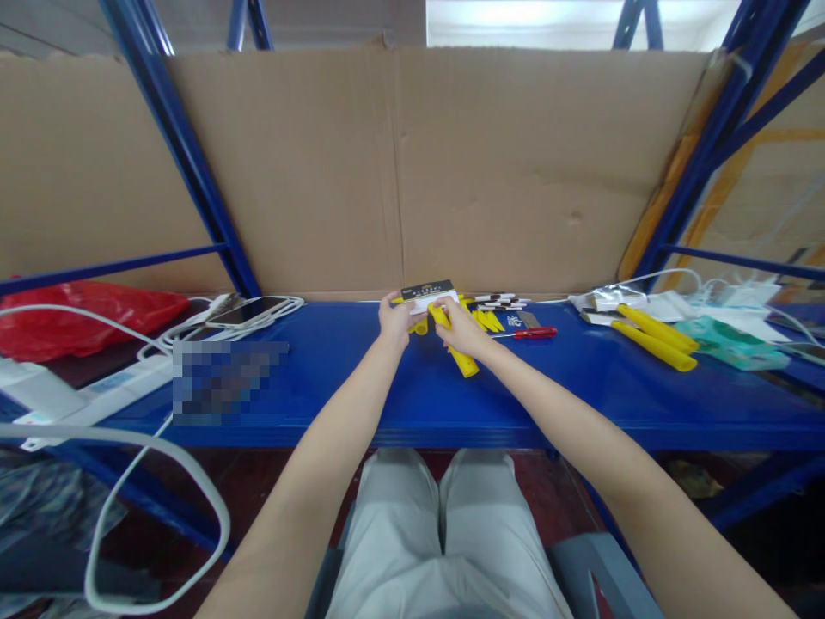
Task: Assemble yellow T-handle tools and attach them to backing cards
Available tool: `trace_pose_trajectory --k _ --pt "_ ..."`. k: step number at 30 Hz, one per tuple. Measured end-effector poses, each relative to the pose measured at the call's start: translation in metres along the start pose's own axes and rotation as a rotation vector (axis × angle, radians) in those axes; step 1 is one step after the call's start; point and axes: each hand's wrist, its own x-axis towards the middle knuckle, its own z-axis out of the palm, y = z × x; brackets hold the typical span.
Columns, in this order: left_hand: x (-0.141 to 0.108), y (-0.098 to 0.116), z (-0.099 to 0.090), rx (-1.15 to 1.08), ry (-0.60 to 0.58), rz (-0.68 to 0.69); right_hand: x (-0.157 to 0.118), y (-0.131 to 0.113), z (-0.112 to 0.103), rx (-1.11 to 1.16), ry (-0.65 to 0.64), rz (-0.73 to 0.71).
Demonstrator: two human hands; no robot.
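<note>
My left hand [394, 320] grips the left side of a small black-and-white box or card [430, 294] over the blue table. Under its fingers another yellow piece [421, 327] shows in part. My right hand [462, 328] is closed around a yellow tube-like handle [465, 364], whose near end tilts down toward me. The fingertips of the right hand lie near the lower edge of the box. Just right of it lie several small yellow pieces [490, 321], a red-handled screwdriver [534, 333] and several dark-and-white sticks [499, 302].
A cardboard sheet [503, 172] stands behind the blue table [335, 391]. At right are two yellow handles [657, 344] and a green packet [735, 342]. A red plastic bag [77, 318], a phone [248, 312], a white power strip [122, 387] and cables occupy the left.
</note>
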Motion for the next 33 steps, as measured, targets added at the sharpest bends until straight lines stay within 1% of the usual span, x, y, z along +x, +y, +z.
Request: trace_pose_trajectory --k 4,9,12,16,22,27,33 --pt "0.002 -0.005 0.0 0.024 -0.052 -0.024 -0.002 -0.005 -0.008 -0.149 -0.037 0.001" --pt "0.005 -0.009 -0.001 0.072 -0.106 -0.073 0.0 -0.004 -0.013 -0.27 -0.132 0.005" --pt "0.005 -0.009 -0.001 0.148 -0.129 -0.083 0.002 -0.002 -0.014 -0.311 -0.176 0.004" --pt "0.004 -0.008 -0.001 0.235 -0.132 -0.065 0.002 -0.003 -0.013 -0.329 -0.178 0.021" --pt "0.008 -0.01 -0.002 0.241 -0.104 -0.03 0.0 -0.003 -0.013 -0.269 -0.168 0.067" --pt "0.013 -0.013 -0.002 0.238 -0.12 -0.033 0.001 0.0 -0.012 -0.175 -0.146 0.063" --pt "0.014 -0.012 -0.002 0.236 -0.119 -0.009 0.0 0.004 -0.009 -0.07 -0.098 0.047"
